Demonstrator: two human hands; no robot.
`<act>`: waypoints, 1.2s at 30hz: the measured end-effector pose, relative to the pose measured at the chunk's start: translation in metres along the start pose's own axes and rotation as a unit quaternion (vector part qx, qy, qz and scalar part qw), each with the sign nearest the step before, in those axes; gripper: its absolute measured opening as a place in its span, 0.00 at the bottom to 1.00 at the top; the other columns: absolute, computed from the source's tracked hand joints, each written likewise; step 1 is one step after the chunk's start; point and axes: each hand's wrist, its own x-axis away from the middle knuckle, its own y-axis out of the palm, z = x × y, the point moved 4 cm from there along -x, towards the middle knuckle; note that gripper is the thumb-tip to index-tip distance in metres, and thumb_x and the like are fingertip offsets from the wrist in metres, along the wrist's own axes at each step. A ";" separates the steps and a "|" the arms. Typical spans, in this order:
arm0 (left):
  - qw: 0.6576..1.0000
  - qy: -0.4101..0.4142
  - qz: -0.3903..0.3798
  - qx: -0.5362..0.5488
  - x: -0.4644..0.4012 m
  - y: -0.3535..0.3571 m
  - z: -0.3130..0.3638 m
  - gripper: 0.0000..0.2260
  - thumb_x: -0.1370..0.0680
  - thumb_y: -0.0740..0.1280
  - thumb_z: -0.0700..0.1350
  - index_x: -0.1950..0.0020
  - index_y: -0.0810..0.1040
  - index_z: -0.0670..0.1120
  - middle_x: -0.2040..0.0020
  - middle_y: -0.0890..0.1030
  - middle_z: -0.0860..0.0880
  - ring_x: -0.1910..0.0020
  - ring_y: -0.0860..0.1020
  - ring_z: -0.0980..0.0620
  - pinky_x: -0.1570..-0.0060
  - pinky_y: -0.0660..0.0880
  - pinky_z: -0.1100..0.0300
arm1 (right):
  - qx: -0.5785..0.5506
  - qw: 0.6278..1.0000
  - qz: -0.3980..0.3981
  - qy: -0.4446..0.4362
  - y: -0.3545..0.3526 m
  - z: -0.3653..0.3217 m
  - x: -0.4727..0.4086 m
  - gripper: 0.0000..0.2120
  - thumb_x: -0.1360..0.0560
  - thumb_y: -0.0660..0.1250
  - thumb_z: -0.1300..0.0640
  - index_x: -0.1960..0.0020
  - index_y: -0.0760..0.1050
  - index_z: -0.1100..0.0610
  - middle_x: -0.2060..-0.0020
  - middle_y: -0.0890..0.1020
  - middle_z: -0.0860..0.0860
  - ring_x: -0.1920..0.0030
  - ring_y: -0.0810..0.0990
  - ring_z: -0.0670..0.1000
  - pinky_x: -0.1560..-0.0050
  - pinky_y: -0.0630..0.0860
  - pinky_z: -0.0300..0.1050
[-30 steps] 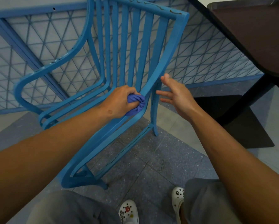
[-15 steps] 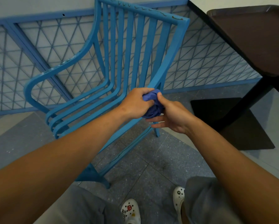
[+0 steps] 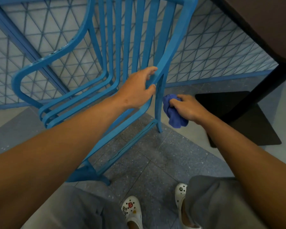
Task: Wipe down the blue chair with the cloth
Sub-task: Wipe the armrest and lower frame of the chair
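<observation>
The blue chair (image 3: 135, 38), made of slatted metal, stands in front of me, its back toward a mesh fence. My left hand (image 3: 137, 90) grips the chair's right side rail where the back meets the seat, fingers over the rail and thumb under it. My right hand (image 3: 187, 108) holds the bunched purple-blue cloth (image 3: 173, 113) just right of the chair's rear right leg (image 3: 158, 103). The cloth's left edge lies close to that leg; whether it touches is unclear.
A blue mesh fence (image 3: 213, 52) runs behind the chair. A dark table (image 3: 261, 25) with a black post and flat base (image 3: 248, 119) stands at the right. My feet in white clogs (image 3: 132, 210) are on the speckled grey floor below.
The cloth passed from my left hand to my right hand. My right hand carried it down beside the rear leg, and my left hand took hold of the chair's side rail.
</observation>
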 end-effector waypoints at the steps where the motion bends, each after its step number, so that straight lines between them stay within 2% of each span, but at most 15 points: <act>1: 1.000 0.004 0.006 -0.021 -0.004 0.002 -0.004 0.26 0.18 0.66 0.45 0.21 0.64 0.47 0.26 0.72 0.49 0.30 0.72 0.52 0.34 0.67 0.63 | 0.028 1.000 -0.005 -0.003 0.001 0.005 -0.004 0.12 0.23 0.65 0.49 0.55 0.80 0.56 0.63 0.82 0.49 0.67 0.76 0.44 0.68 0.71 0.41; 2: 0.999 0.003 0.005 -0.037 -0.008 0.004 -0.009 0.26 0.19 0.66 0.46 0.21 0.64 0.47 0.26 0.71 0.47 0.29 0.71 0.50 0.33 0.68 0.61 | 0.046 0.999 -0.009 -0.010 0.003 0.009 -0.008 0.13 0.22 0.64 0.48 0.55 0.80 0.56 0.62 0.83 0.50 0.66 0.76 0.45 0.68 0.71 0.41; 4: 0.998 -0.005 -0.017 -0.064 -0.013 0.013 -0.019 0.27 0.18 0.66 0.47 0.21 0.62 0.47 0.28 0.72 0.45 0.32 0.73 0.46 0.32 0.71 0.52 | 0.055 0.998 -0.006 -0.030 0.006 0.014 -0.015 0.14 0.20 0.65 0.44 0.55 0.79 0.53 0.61 0.81 0.49 0.63 0.77 0.44 0.66 0.70 0.41; 6: 0.996 -0.016 -0.041 -0.083 -0.013 0.023 -0.026 0.27 0.17 0.65 0.50 0.21 0.60 0.47 0.34 0.77 0.43 0.38 0.77 0.43 0.39 0.75 0.47 | 0.045 0.997 0.021 -0.057 0.008 0.016 -0.021 0.14 0.20 0.63 0.39 0.57 0.77 0.46 0.62 0.80 0.44 0.62 0.77 0.43 0.64 0.70 0.41; 8: 0.996 -0.023 -0.029 -0.075 -0.012 0.027 -0.031 0.25 0.17 0.63 0.52 0.22 0.62 0.48 0.41 0.81 0.45 0.46 0.80 0.43 0.48 0.76 0.49 | 0.046 0.993 0.061 -0.085 0.007 0.014 -0.027 0.17 0.19 0.61 0.36 0.61 0.75 0.44 0.64 0.79 0.41 0.63 0.77 0.43 0.64 0.69 0.41; 10: 0.998 -0.020 -0.006 -0.063 -0.012 0.027 -0.033 0.23 0.16 0.63 0.53 0.23 0.64 0.49 0.43 0.82 0.48 0.49 0.81 0.44 0.52 0.76 0.52 | 0.060 0.987 0.103 -0.109 0.004 0.010 -0.034 0.20 0.19 0.60 0.37 0.62 0.75 0.49 0.66 0.79 0.46 0.64 0.77 0.49 0.64 0.69 0.46; 12: 0.998 -0.016 -0.011 -0.053 -0.013 0.027 -0.033 0.23 0.16 0.62 0.53 0.23 0.64 0.49 0.40 0.82 0.48 0.45 0.81 0.45 0.48 0.76 0.52 | 0.058 0.979 0.138 -0.138 0.001 0.003 -0.040 0.19 0.19 0.63 0.40 0.62 0.74 0.50 0.66 0.78 0.48 0.63 0.76 0.52 0.63 0.69 0.48; 15: 0.999 -0.007 -0.025 -0.033 -0.013 0.027 -0.031 0.22 0.16 0.62 0.51 0.23 0.64 0.51 0.39 0.82 0.49 0.44 0.81 0.47 0.45 0.77 0.49 | 0.055 0.968 0.161 -0.182 0.003 -0.011 -0.048 0.15 0.21 0.66 0.41 0.57 0.78 0.51 0.61 0.80 0.49 0.59 0.78 0.52 0.60 0.73 0.50; 18: 0.999 -0.003 -0.030 -0.024 -0.014 0.026 -0.031 0.22 0.16 0.62 0.50 0.23 0.64 0.50 0.41 0.82 0.48 0.47 0.81 0.47 0.47 0.77 0.48 | 0.082 0.959 0.195 -0.190 0.007 -0.019 -0.055 0.14 0.23 0.68 0.38 0.57 0.75 0.48 0.61 0.76 0.44 0.59 0.74 0.48 0.61 0.67 0.45; 20: 0.999 0.004 -0.032 -0.023 -0.013 0.027 -0.032 0.22 0.16 0.62 0.49 0.23 0.64 0.50 0.40 0.81 0.49 0.46 0.81 0.47 0.46 0.77 0.50 | 0.101 0.957 0.208 -0.174 0.010 -0.016 -0.060 0.16 0.25 0.67 0.36 0.55 0.76 0.50 0.60 0.77 0.44 0.59 0.75 0.48 0.61 0.66 0.44; 24: 0.999 0.007 -0.029 -0.020 -0.014 0.026 -0.033 0.22 0.16 0.62 0.48 0.23 0.64 0.50 0.37 0.81 0.50 0.44 0.80 0.50 0.45 0.76 0.55 | 0.119 0.958 0.203 -0.166 0.018 -0.006 -0.066 0.18 0.25 0.66 0.35 0.54 0.76 0.50 0.57 0.82 0.50 0.56 0.80 0.54 0.61 0.67 0.45; 28: 0.999 0.011 -0.028 -0.017 -0.013 0.027 -0.032 0.21 0.17 0.63 0.47 0.23 0.65 0.50 0.37 0.81 0.51 0.42 0.80 0.50 0.43 0.77 0.54 | 0.158 0.957 0.180 -0.165 0.026 -0.001 -0.066 0.19 0.24 0.66 0.36 0.50 0.80 0.51 0.55 0.84 0.50 0.54 0.82 0.56 0.61 0.67 0.45; 31: 1.000 0.007 -0.027 -0.014 -0.012 0.027 -0.032 0.22 0.17 0.63 0.47 0.23 0.65 0.50 0.37 0.81 0.50 0.43 0.81 0.50 0.42 0.77 0.51 | 0.158 0.955 0.179 -0.174 0.020 -0.008 -0.065 0.18 0.22 0.65 0.37 0.57 0.78 0.52 0.57 0.83 0.51 0.56 0.81 0.55 0.62 0.67 0.46; 36: 1.000 0.006 -0.029 -0.005 -0.013 0.026 -0.033 0.22 0.17 0.63 0.47 0.23 0.65 0.52 0.42 0.81 0.50 0.48 0.81 0.49 0.46 0.78 0.47 | 0.097 0.945 0.247 -0.191 -0.001 -0.032 -0.063 0.17 0.23 0.63 0.38 0.62 0.69 0.49 0.62 0.74 0.46 0.62 0.72 0.49 0.62 0.62 0.45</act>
